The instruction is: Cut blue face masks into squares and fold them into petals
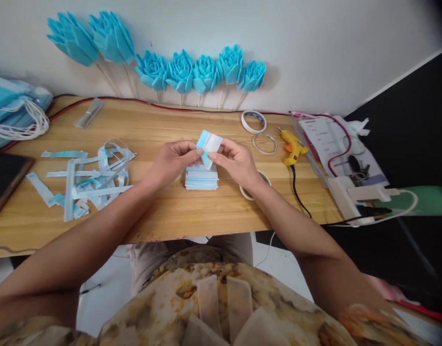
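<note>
A small folded piece of blue-and-white mask fabric point(210, 142) is pinched between both hands above the table. My left hand point(178, 161) grips its left side between thumb and fingers. On its other side, my right hand point(238, 161) is closed on the right edge. Just below the hands lies a neat stack of blue-and-white mask fabric pieces point(201, 179). A roll of tape point(245, 192) is partly hidden under my right wrist. Left of my left forearm sits a loose heap of cut mask strips point(94, 175).
Blue fabric flowers on sticks point(181, 72) lean against the wall. Two tape rolls point(254, 122) and a yellow glue gun point(293, 146) lie to the right, near a power strip point(350, 202). A bag of masks point(11, 105) and a dark tablet-like object point(7, 180) are at left.
</note>
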`<action>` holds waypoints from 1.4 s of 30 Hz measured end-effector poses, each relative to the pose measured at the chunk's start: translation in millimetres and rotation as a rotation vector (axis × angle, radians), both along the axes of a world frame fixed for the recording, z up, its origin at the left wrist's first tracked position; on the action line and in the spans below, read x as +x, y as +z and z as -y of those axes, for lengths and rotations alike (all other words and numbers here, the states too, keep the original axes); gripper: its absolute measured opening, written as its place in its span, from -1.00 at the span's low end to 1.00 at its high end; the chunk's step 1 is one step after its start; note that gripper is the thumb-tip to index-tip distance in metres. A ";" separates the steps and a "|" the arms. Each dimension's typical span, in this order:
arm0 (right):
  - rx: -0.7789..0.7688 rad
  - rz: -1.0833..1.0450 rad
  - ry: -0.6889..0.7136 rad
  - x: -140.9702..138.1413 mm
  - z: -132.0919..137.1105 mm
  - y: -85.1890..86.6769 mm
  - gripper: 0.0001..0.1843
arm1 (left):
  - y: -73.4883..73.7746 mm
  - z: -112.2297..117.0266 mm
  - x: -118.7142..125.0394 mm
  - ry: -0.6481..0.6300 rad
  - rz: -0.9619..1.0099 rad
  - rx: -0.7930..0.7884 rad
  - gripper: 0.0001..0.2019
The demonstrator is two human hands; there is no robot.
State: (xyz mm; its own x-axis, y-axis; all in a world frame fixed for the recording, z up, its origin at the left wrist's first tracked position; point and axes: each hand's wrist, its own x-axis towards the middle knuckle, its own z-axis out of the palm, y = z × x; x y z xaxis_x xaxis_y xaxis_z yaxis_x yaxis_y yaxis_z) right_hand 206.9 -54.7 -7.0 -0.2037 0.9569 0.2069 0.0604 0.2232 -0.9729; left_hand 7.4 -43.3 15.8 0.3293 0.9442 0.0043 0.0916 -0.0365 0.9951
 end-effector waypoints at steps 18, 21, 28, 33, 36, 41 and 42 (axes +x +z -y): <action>0.011 0.040 -0.055 -3.0 0.3 4.0 -0.67 | 3.9 5.6 1.8 -0.040 -0.016 0.021 -0.70; 0.019 0.040 -0.067 -2.8 0.3 3.6 -0.68 | 5.5 5.4 2.1 -0.020 -0.006 0.022 -0.73; 0.059 0.052 -0.035 -0.7 0.0 2.9 -0.68 | 4.4 6.3 0.1 -0.056 -0.077 0.009 -0.75; 0.268 0.161 -0.117 0.3 1.9 8.8 -0.95 | 4.9 5.6 0.0 -0.037 -0.087 -0.012 -0.74; 0.462 0.295 -0.131 2.3 1.7 11.1 -0.83 | 6.2 3.5 -0.5 -0.041 -0.052 -0.028 -0.74; 0.611 0.385 -0.113 5.7 -1.9 6.3 -0.73 | 7.2 1.2 -1.8 -0.062 -0.001 -0.048 -0.74; 0.622 0.382 -0.113 6.0 -2.2 5.6 -0.72 | 7.3 1.3 -1.9 -0.061 0.006 -0.049 -0.75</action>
